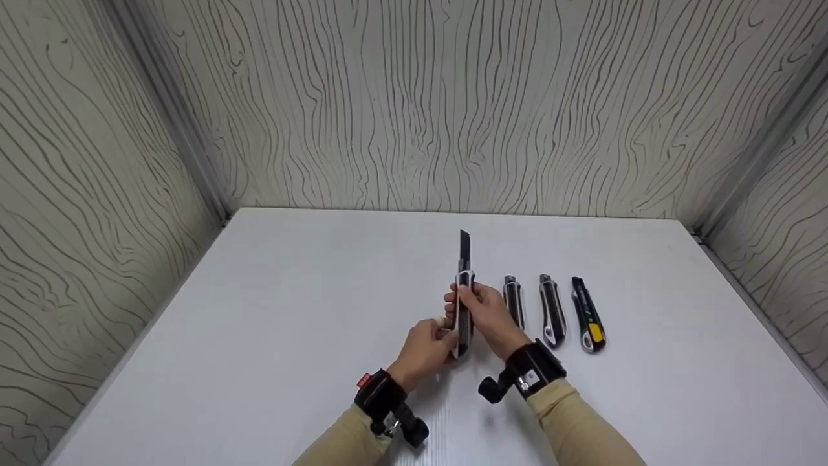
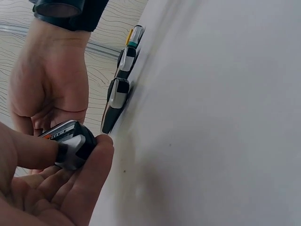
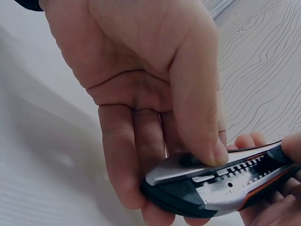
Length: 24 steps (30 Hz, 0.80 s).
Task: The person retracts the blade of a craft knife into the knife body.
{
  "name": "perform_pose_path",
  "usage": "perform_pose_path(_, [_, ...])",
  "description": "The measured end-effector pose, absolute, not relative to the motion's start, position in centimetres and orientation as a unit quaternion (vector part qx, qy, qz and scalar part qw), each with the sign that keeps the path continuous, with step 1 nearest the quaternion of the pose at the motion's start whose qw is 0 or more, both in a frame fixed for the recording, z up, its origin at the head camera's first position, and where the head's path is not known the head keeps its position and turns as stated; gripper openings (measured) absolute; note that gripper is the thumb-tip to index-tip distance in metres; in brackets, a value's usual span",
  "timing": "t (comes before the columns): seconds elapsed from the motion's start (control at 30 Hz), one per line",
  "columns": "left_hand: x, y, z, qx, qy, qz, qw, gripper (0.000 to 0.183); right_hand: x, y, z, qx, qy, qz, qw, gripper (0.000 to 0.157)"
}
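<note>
A utility knife [image 1: 464,317] with a black and silver body is held between both hands above the table, its long dark blade [image 1: 465,247] sticking out toward the back wall. My right hand [image 1: 493,318] grips the upper body, thumb on top and fingers underneath. At the tail end, my left hand [image 1: 422,349] pinches the knife between thumb and fingers. The right wrist view shows a toothed slot along the knife body [image 3: 230,186], with the right thumb [image 3: 207,146] pressed beside it. In the left wrist view, the left thumb [image 2: 37,153] lies over the handle end [image 2: 77,146].
Two similar silver and black knives [image 1: 513,301] [image 1: 552,310] and a dark knife with a yellow slider [image 1: 588,315] lie in a row on the white table [image 1: 310,291], right of the hands. Wood-patterned panels [image 1: 414,103] stand behind and at the sides.
</note>
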<state>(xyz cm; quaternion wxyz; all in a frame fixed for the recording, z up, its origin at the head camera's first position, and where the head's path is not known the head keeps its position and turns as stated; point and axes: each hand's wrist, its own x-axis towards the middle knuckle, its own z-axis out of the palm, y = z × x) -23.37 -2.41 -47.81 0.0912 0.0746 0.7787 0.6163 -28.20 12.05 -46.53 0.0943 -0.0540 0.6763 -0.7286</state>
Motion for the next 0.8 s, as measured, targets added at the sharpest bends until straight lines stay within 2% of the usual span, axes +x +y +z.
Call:
perform_pose_path(0.4, [-23.35,-2.32,-48.24,0.074,0.739,0.659,0.119,0.035,-28.31,12.51,-46.49,-0.070,0.672,-0.729,0.112,0.042])
perform_pose_path(0.63, [-23.33,-2.58,-48.63,0.083,0.689,0.702,0.160,0.028,-28.47,12.84,-46.36,-0.073,0.666,-0.735,0.108,0.046])
perform_pose_path(0.8, [-23.30,-2.69,-48.42,0.079,0.688,0.704,0.159,0.025,-28.46,12.94,-46.55,-0.057,0.653,-0.745,0.123,0.049])
